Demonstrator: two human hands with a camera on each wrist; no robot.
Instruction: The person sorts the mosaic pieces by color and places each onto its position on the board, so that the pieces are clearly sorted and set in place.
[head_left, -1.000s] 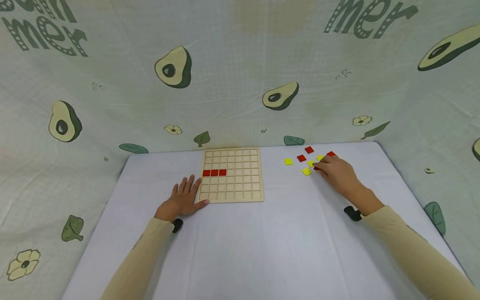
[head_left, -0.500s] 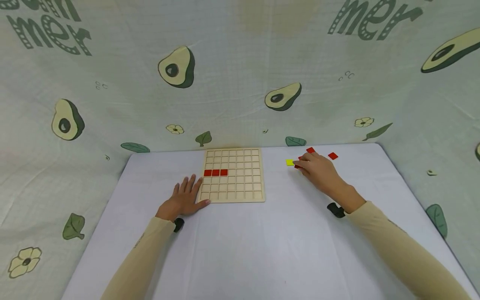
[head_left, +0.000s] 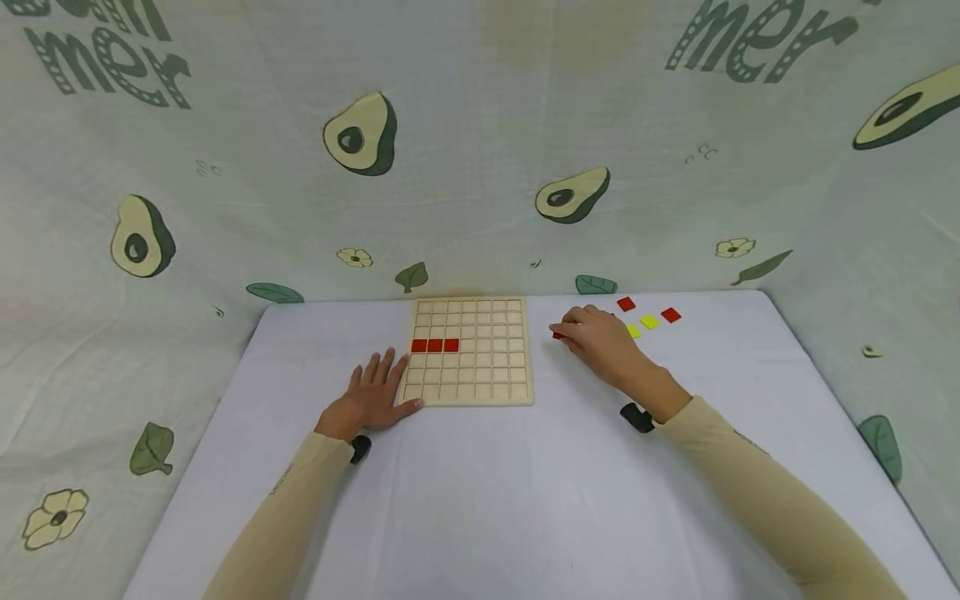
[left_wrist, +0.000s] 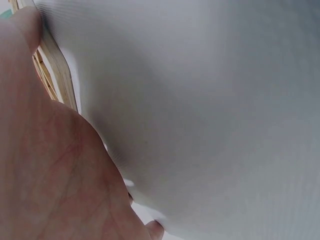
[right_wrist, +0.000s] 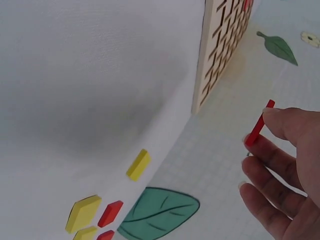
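Observation:
My right hand (head_left: 603, 346) pinches a red square tile (right_wrist: 260, 124) between thumb and index finger, above the table to the right of the wooden grid board (head_left: 491, 361). In the right wrist view the tile is held edge-on and its other fingers are loosely bent. Three red tiles (head_left: 435, 345) lie side by side in one row at the board's left side. My left hand (head_left: 367, 402) lies flat with spread fingers at the board's lower left corner, its thumb touching the edge. In the left wrist view the palm (left_wrist: 65, 170) fills the left side.
Loose yellow tiles (head_left: 649, 321) and red tiles (head_left: 671, 315) lie behind and right of the right hand, which hides some. The white table (head_left: 480, 500) meets a printed cloth backdrop (head_left: 465, 167) at its far edge.
My right hand has moved left from the loose tiles toward the board, carrying the red tile. The left hand stays at the board; the head view has shifted slightly.

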